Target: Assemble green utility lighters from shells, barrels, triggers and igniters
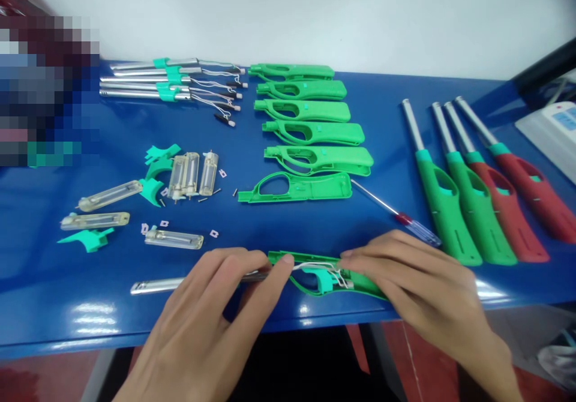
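Green half shell lies at the near edge of the desk, long axis left to right, narrow nozzle end to the left, handle end to the right and slightly nearer. Metal tube is held by the left hand, fingers closed around it, thumb tip at the shell's nozzle end; tube's long axis also runs left to right, free tip pointing left and a bit near. White wires are strung rightward over the shell; teal trigger is seated in its opening. Right hand is laid over the shell's handle, fingers bunched together by the wire ends; whether anything is pinched there cannot be told. Beyond, six green shells are lined up far to near, nozzles left. Wired tubes are placed far left, clear tanks nearer. Screwdriver is left lying right of centre, shaft tip far-left; further right, green lighters and red lighters are aimed far and slightly left
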Tool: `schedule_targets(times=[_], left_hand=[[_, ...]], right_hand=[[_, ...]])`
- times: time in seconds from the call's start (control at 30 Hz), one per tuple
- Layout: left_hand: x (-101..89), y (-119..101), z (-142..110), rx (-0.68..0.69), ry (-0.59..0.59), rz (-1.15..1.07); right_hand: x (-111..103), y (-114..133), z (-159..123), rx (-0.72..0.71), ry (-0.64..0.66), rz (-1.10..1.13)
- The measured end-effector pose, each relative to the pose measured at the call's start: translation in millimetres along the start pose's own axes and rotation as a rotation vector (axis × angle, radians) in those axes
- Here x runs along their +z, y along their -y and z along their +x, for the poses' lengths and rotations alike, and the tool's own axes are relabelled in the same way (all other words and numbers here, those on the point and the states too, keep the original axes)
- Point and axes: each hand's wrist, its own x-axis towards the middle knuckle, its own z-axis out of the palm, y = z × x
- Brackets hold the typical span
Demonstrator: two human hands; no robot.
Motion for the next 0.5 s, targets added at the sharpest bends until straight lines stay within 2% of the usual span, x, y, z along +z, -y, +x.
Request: schedule_targets(times=[0.2,0.5], left_hand=[[4.3,1.0,-3.6,-0.040,0.009,0.024],[1.0,-1.5,1.9,0.002,-0.002,0.040]], right_hand=[[-0.7,0.6,1.2,0.005,-0.011,-0.004],[-1.0,0.8,0.9,0.026,-0.016,-0.006]])
